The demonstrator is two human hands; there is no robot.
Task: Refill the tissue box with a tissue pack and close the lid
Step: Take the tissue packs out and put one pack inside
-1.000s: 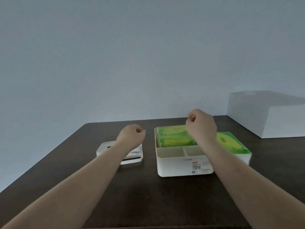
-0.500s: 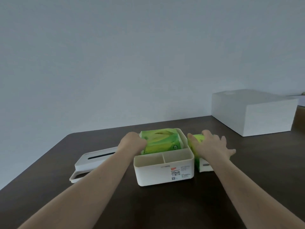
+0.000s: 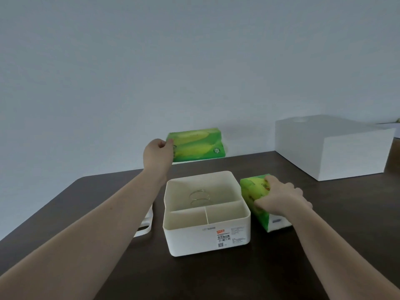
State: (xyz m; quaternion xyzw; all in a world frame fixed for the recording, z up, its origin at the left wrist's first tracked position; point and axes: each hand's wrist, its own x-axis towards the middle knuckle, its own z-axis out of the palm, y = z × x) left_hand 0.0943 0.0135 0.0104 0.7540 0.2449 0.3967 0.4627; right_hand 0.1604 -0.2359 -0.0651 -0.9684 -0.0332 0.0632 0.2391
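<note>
The left hand [image 3: 159,153] pinches one end of a green tissue pack [image 3: 198,145], holding it in the air beyond the open white tissue box [image 3: 206,213]. The right hand [image 3: 279,199] grips a second pack [image 3: 254,191] just beside the box. The lid [image 3: 145,224] lies left on the table [image 3: 216,278].

Bare forearms, no sleeves, no jewellery.

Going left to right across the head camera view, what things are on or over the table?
White lid → left hand → held green tissue pack → tissue box → second tissue pack → right hand → large white box.
</note>
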